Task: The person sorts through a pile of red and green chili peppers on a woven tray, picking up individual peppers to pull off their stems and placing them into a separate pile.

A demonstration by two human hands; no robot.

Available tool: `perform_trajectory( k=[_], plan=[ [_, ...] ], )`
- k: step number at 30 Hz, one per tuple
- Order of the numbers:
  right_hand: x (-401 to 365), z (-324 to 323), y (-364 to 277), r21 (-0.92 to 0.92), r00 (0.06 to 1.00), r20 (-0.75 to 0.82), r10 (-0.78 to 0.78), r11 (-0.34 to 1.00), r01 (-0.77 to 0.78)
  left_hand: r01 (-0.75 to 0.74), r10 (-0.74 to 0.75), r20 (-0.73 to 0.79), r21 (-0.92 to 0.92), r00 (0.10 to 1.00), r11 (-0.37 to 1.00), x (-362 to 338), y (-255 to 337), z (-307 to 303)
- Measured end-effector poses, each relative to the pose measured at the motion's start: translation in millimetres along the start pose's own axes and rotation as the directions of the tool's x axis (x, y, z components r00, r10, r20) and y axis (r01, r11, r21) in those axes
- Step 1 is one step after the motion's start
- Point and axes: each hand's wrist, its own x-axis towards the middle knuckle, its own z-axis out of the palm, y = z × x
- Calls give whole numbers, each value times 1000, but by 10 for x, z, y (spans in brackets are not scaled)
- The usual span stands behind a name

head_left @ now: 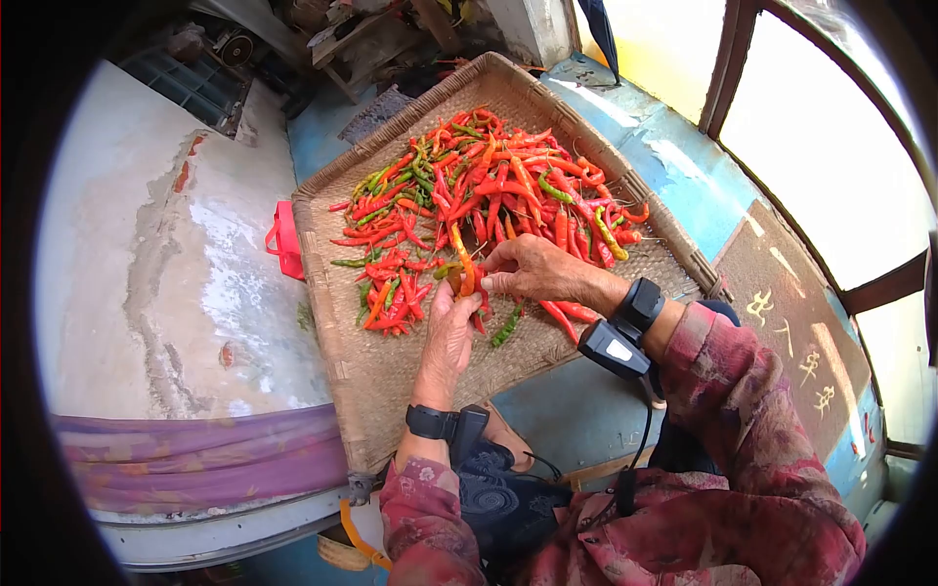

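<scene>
A flat woven tray (391, 381) carries a heap of red, orange and green chili peppers (489, 186). My left hand (447, 337) reaches up from below and grips the lower end of an orange chili (463, 266). Above it, my right hand (532, 269) comes in from the right with its fingers closed around the same chili and the peppers beside it. Both wrists wear black bands with small devices. A single green chili (506, 327) lies just below my hands on the tray.
A red plastic object (284, 239) sits at the tray's left edge on a worn pale floor (147, 264). Purple cloth (195, 459) lies at the lower left. Windows and a blue ledge (684, 186) run along the right. Clutter fills the top.
</scene>
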Motion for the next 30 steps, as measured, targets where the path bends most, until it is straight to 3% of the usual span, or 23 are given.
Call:
perform_trajectory(
  k=[1, 3, 4, 7, 9, 11, 12, 13, 15, 17, 19, 21, 23, 25, 26, 27, 29, 30],
  plan=[
    [-2, 52, -33, -72, 999, -20, -37, 997, 35, 18, -17, 45, -29, 999, 999, -12, 14, 75],
    [30, 141, 16, -4, 999, 39, 30, 1000, -30, 64, -52, 138, -84, 989, 994, -38, 46, 170],
    [51, 200, 59, -5, 1000, -9, 23, 1000, -23, 61, -64, 126, 22, 990, 998, -4, -24, 136],
    [71, 199, 71, 16, 997, -75, 21, 1000, -19, 37, -46, 171, 54, 984, 998, 0, -25, 139],
    [93, 161, 75, 36, 995, -97, 32, 999, -28, 104, -99, 175, -16, 980, 994, 4, 35, 98],
    [143, 145, 101, 141, 997, -70, 44, 989, -33, 46, -52, 169, 35, 984, 998, 26, 48, 77],
    [120, 130, 43, 307, 993, -34, 114, 947, -98, -4, -15, 162, 112, 987, 994, 28, 63, 91],
    [122, 130, 55, 305, 993, -32, 115, 947, -100, -3, -14, 161, 109, 987, 994, 24, 46, 91],
    [143, 117, 91, 245, 991, -87, 101, 967, -77, -22, -18, 92, 417, 996, 909, 16, 9, 91],
    [162, 84, 125, 214, 989, -114, 93, 975, -67, -18, -23, 83, 455, 996, 890, -10, 24, 67],
    [160, 14, 17, 211, 956, -276, 95, 977, -36, -13, -28, 75, 494, 997, 869, -49, 124, 46],
    [60, -146, -128, 207, 945, -284, 161, 973, -103, 41, -87, 37, 654, 996, 755, -88, 248, -9],
    [82, -222, -63, 103, 942, -310, 124, 990, -97, 34, -84, 46, 646, 995, 762, -57, 227, -202],
    [72, -251, -32, 156, 945, -321, 64, 988, -14, -25, 40, -10, 611, 999, 791, -22, 221, -424],
    [56, -266, -12, 204, 942, -335, 4, 977, 68, 24, 47, -102, 601, 994, 799, -21, 248, -543],
    [52, -264, -7, 176, 933, -359, 22, 983, 45, 65, 54, -184, 583, 981, 810, -4, 274, -648],
    [83, -197, 59, -13, 882, -470, -39, 999, 38, -111, 522, -127, 910, 844, 400, 62, 150, -886],
    [28, -230, -29, 57, 929, -370, 18, 998, 4, -89, 602, -34, 981, 798, 174, 53, 182, -850]
  ],
)
